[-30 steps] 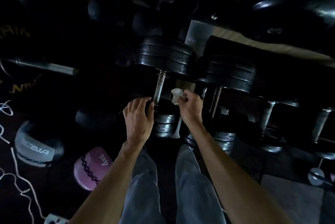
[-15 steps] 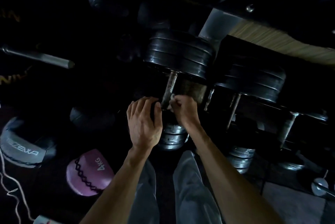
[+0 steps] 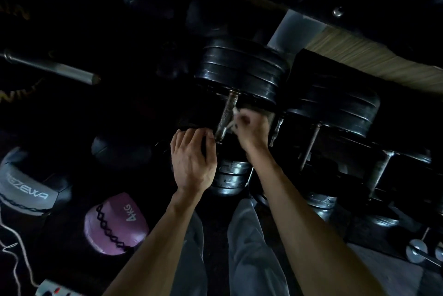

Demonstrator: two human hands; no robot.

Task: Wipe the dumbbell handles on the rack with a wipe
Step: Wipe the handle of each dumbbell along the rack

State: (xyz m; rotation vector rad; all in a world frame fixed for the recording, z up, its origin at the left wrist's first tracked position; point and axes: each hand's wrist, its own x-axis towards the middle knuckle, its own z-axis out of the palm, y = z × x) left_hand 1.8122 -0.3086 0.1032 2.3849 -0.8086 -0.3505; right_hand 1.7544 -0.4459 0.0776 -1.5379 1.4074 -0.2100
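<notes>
While the right hand (image 3: 249, 128) pinches the wipe (image 3: 233, 118) against the handle (image 3: 225, 118) just at its 3 o'clock side, keep the fingers wrapped and slide along the whole bar, from the black plates (image 3: 239, 75) at 12 o'clock down to the lower plates (image 3: 231, 177) at 6. Brace with the left hand (image 3: 193, 164), fingers curled over the dark edge beside the bar's lower end; turn the wrist to reach the hidden underside.

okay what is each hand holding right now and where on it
The right hand pinches a bunched white wipe against the dumbbell handle. The left hand curls over the near dark weight plate; its exact grip is too dark to tell.
</notes>
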